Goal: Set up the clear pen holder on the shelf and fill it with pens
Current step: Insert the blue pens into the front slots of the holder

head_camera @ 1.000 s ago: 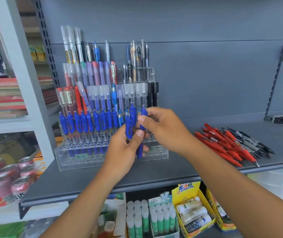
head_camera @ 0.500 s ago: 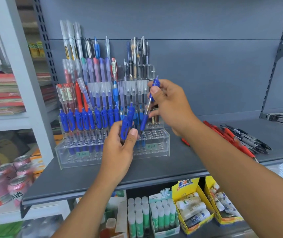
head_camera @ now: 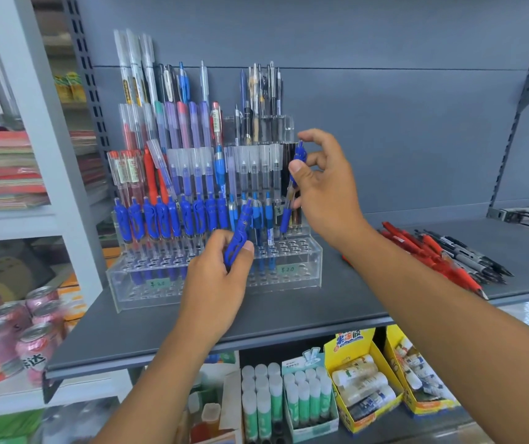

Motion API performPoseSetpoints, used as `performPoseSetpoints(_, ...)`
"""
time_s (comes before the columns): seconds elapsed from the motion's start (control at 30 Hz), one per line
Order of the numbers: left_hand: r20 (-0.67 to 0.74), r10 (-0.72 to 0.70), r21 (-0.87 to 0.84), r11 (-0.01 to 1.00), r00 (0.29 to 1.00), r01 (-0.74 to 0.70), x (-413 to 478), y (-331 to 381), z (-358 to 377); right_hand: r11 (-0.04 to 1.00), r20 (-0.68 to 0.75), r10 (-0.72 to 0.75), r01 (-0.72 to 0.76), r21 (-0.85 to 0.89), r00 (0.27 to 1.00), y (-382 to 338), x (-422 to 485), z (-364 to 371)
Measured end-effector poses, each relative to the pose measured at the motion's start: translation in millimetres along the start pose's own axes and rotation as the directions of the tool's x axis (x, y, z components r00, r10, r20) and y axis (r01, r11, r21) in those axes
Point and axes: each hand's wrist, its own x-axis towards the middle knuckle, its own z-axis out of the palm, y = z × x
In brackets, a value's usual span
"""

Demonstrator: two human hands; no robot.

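Shifting blue pen (head_camera: 286, 217) rightward over clear holder (head_camera: 288, 278), pinching it in right grip (head_camera: 327, 187), clutching spare blue pens (head_camera: 239, 238) in left grip (head_camera: 215, 283).

Left hand (head_camera: 215, 280), right hand (head_camera: 327, 193) bare; forearms (head_camera: 449, 331) bare; short nails on fingers (head_camera: 303, 174).

My right hand (head_camera: 327, 187) pinches one blue pen (head_camera: 292, 190) near its top, a little tilted, its tip down at the right end of the holder (head_camera: 301, 270). My left hand (head_camera: 215, 283) grips spare pens (head_camera: 239, 238) before the holder's middle. The holder stands toward the left edge of the shelf (head_camera: 256, 322); red pens (head_camera: 417, 248) lie toward its right edge.
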Motion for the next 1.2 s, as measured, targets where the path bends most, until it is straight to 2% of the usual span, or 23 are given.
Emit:
performPoseSetpoints(0.2,0.025,0.048,0.006,0.999,0.999,-0.048,-4,1,-1,1.000,-0.014,0.004,-0.004,-0.022,1.000,11,1,7)
performPoseSetpoints(0.4,0.025,0.077,0.030,0.997,0.997,-0.077,-3,-2,-2,0.999,0.054,0.000,0.002,-0.047,0.999,16,-3,11)
performPoseSetpoints(0.67,0.040,0.077,0.047,0.996,0.996,-0.079,-3,-2,-2,0.988,0.073,0.015,-0.003,-0.155,0.997,23,-9,9)
performPoseSetpoints(0.83,0.037,0.071,0.049,0.996,0.997,-0.073,-3,-1,-1,0.987,0.063,0.036,-0.026,-0.159,0.997,24,-10,10)
performPoseSetpoints(1.2,-0.035,0.012,-0.060,0.998,0.999,-0.014,-2,-1,-2,0.978,0.128,0.091,-0.064,-0.197,0.988,11,-8,5)
